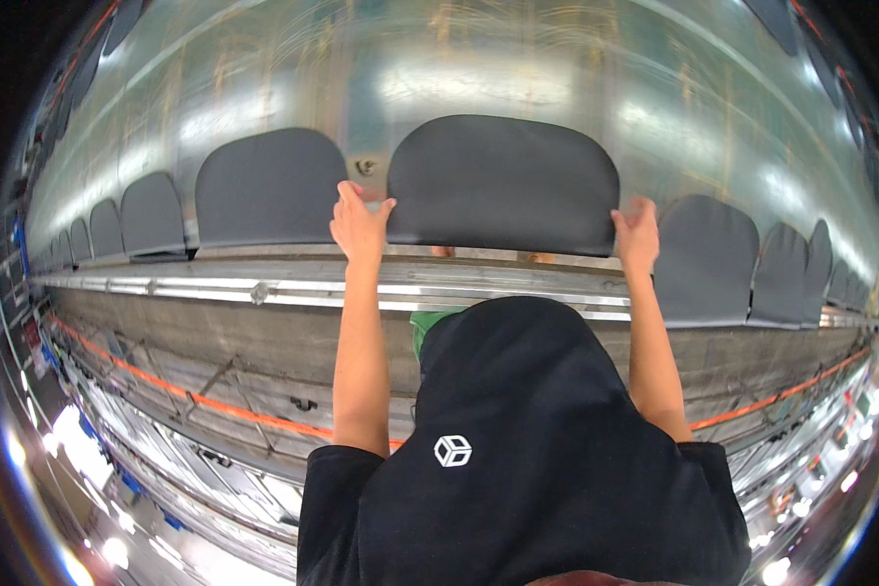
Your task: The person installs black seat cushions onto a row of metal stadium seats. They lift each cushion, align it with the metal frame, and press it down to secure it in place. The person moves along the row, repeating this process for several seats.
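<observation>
A dark grey panel (503, 184) with a rounded far edge and a straight near edge lies on the shiny, pale greenish surface in front of me. My left hand (361, 223) is at its near left corner, with thumb and forefinger spread and the thumb tip against the panel's side edge. On the opposite side, my right hand (638, 236) has its thumb at the right edge; its other fingers are apart from the thumb and somewhat blurred. Neither hand wraps round the panel. Small tan shapes (443, 251) show just under its near edge.
Similar grey panels stretch in a row to the left (269, 188) and right (705, 259). Metal rails (293, 290) run along the near edge of the surface, close to my body. An orange strip (234, 410) lies behind them. A small dark fitting (365, 168) sits between two panels.
</observation>
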{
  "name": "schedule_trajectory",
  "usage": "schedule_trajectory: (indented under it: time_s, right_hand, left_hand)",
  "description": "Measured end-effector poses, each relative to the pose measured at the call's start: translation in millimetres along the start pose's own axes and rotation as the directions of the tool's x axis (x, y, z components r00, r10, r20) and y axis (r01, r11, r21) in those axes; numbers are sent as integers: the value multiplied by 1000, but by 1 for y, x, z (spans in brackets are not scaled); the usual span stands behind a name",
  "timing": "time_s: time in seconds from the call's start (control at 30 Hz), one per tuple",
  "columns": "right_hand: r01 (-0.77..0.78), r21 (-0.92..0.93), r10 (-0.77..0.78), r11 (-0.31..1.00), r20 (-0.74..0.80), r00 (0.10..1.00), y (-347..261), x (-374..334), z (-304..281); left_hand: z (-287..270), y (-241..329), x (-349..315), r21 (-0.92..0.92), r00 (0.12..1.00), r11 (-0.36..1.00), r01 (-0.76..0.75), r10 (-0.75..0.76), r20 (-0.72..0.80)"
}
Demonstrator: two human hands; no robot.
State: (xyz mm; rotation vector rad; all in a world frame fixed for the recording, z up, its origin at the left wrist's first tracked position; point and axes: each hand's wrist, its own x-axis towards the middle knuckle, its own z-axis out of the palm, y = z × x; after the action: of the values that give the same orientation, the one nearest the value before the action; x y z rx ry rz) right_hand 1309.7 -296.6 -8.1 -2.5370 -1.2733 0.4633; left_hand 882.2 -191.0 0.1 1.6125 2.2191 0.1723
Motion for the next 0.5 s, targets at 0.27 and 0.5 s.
schedule_trajectory:
  time_s: [0.27, 0.5]
  right_hand:
    - [651, -291, -671, 702, 40, 741, -22, 8, 17]
    - [782, -53, -756, 620, 226, 615, -55, -1, 52]
  left_hand:
    - [26, 100, -9, 100, 635, 629, -771, 770, 58]
    - [93, 128, 6, 104, 499, 489, -866, 853, 152]
